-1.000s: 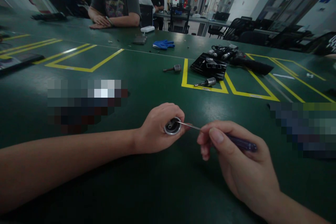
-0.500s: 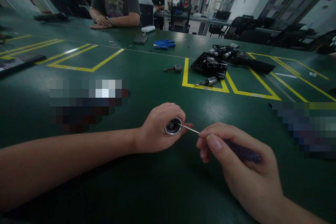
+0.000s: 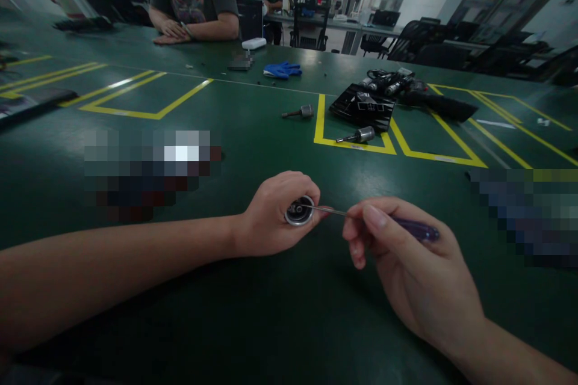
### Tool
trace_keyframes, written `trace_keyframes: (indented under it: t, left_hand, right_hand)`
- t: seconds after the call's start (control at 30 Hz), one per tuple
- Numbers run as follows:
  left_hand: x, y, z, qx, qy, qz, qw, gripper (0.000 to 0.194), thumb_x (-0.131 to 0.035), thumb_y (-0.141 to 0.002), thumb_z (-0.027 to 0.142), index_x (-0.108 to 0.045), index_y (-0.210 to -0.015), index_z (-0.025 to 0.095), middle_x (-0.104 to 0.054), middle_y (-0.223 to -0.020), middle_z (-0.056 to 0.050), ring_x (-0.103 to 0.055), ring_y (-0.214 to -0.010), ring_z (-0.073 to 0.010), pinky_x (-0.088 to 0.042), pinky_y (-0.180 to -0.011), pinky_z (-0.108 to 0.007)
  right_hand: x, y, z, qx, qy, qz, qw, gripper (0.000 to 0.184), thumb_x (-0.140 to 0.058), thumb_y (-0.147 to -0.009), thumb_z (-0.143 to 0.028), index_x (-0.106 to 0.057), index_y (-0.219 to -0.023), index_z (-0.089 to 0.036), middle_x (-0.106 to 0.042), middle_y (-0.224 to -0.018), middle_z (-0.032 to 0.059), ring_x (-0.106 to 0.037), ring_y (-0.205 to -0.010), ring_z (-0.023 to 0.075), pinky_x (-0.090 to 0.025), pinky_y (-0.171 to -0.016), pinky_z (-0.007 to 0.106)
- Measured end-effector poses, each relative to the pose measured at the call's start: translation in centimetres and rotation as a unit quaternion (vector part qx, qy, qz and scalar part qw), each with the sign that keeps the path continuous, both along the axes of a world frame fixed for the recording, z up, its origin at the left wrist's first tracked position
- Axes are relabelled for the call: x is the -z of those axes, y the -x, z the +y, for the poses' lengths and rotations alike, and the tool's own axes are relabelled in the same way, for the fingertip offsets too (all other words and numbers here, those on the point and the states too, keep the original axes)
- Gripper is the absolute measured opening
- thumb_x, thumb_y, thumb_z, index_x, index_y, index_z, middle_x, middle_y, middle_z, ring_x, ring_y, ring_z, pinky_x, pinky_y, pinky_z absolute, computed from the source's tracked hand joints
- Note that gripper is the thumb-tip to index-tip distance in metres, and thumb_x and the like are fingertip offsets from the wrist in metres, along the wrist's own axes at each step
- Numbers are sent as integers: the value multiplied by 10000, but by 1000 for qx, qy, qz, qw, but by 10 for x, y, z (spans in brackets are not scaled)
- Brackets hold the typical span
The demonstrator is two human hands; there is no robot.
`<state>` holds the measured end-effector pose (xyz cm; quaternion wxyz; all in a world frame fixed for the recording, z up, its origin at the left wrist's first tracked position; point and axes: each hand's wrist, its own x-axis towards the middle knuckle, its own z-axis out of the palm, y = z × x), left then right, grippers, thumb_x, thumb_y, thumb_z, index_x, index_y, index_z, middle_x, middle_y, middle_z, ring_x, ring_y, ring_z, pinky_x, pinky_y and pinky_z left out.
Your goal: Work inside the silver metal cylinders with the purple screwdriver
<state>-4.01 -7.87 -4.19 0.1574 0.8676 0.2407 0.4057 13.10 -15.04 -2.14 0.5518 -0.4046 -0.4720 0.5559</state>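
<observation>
My left hand [image 3: 271, 216] rests on the green table [image 3: 253, 144] with its fingers wrapped round a small round metal part [image 3: 298, 211], whose open end faces me. My right hand [image 3: 406, 271] pinches a thin screwdriver with a purple handle [image 3: 413, 228]. Its metal shaft runs left and its tip sits inside the open end of the metal part. Both hands are closed.
Two metal parts with shafts [image 3: 300, 112] [image 3: 359, 135] lie farther back by yellow floor-tape lines [image 3: 352, 147]. A black tray with tools [image 3: 363, 107] sits beyond them, with a blue glove [image 3: 282, 70] behind. A person [image 3: 194, 0] sits across the table with hands resting on it.
The view has shifted slightly; both hands sit a little higher in the picture. The screwdriver tip stays in the metal part, with the shaft now lying flatter.
</observation>
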Motion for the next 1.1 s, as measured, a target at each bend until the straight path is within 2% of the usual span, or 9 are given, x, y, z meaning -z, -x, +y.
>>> trace_keyframes:
  t: [0.1,0.17,0.37,0.53,0.67,0.77,0.9,0.97,1.1]
  left_hand:
    - [0,0,0,1,4,0,1000,163,-618,-760,129,-478,-678,151,-513,-622,21,-467,-555,-90,-375,-524,-213]
    - [0,1,0,2,6,-2,1000,184,-626,-764,140,-471,-666,153,-508,-615,27,-462,-549,-86,-372,-518,-209]
    - [-2,3,0,5,2,9,1000,143,-603,-761,139,-485,-680,144,-516,-629,11,-472,-558,-98,-376,-523,-219]
    - [-2,1,-1,-12,5,16,1000,149,-593,-767,159,-479,-672,153,-504,-613,19,-464,-551,-98,-367,-523,-218]
    - [-1,1,-1,-12,14,17,1000,158,-596,-768,158,-471,-671,160,-505,-611,22,-464,-559,-100,-371,-532,-221]
    - [0,1,0,1,12,12,1000,157,-606,-761,129,-475,-680,156,-508,-623,22,-462,-565,-96,-373,-540,-222]
    - [1,1,1,7,7,5,1000,188,-622,-765,124,-465,-666,151,-494,-616,27,-450,-558,-90,-359,-528,-218]
    - [1,1,1,7,7,7,1000,181,-624,-761,119,-470,-670,148,-495,-622,25,-453,-559,-90,-359,-527,-217]
    - [-1,1,0,8,4,8,1000,148,-609,-753,110,-482,-682,140,-510,-634,13,-465,-563,-95,-368,-526,-219]
  right_hand:
    - [0,-3,-7,5,-99,-128,987,111,-583,-842,-189,-685,-805,-213,-646,-737,12,-579,-613,113,-479,-528,231]
    - [0,-3,-8,2,-124,-172,977,108,-586,-837,-171,-682,-801,-206,-641,-739,14,-577,-621,116,-474,-550,243]
    - [0,-1,-2,-7,-7,-17,1000,119,-605,-830,-251,-703,-775,-213,-648,-661,5,-579,-556,95,-485,-463,177]
    - [-2,0,3,4,36,24,999,109,-645,-786,-255,-704,-739,-177,-655,-631,19,-572,-501,89,-483,-430,168]
    - [0,-1,2,1,14,10,1000,118,-622,-810,-259,-699,-753,-189,-649,-641,15,-573,-518,93,-486,-441,176]
    - [2,-2,-3,13,-52,-61,997,121,-583,-844,-229,-689,-788,-208,-640,-694,14,-577,-573,109,-482,-471,203]
    - [2,-2,-10,13,-136,-161,977,121,-572,-846,-177,-677,-794,-205,-631,-713,15,-571,-583,110,-468,-504,228]
    - [2,-2,-10,9,-118,-145,982,123,-570,-850,-185,-676,-795,-212,-631,-715,11,-571,-586,107,-466,-498,219]
    - [3,-1,-4,-3,-30,-39,999,128,-575,-853,-234,-686,-790,-223,-636,-683,-1,-569,-568,95,-475,-470,184]
